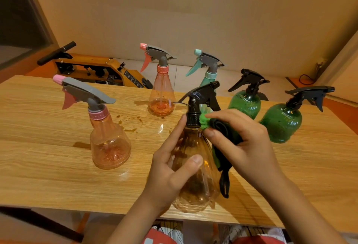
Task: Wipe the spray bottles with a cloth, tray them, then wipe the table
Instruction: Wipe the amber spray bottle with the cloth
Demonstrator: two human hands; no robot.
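Wiping step. Left hand [174, 168] wraps the amber bottle [201, 189] at the table's [48, 156] near edge; right hand [246, 143] pinches the cloth [205, 120] against its neck. Likely next: wipe down the body, then the five bottles [110, 143] farther back on the table.

teal bottle [210, 69]: body mostly hidden behind amber bottle [201, 191] | cloth [222, 129]: partly under right hand [246, 143]

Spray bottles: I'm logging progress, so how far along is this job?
Done: nothing visibly; no bottle is trayed. In hand: left hand holds the amber bottle while right hand presses the green cloth at its neck. Left: five bottles standing on the table, traying, then wiping its brown spots.
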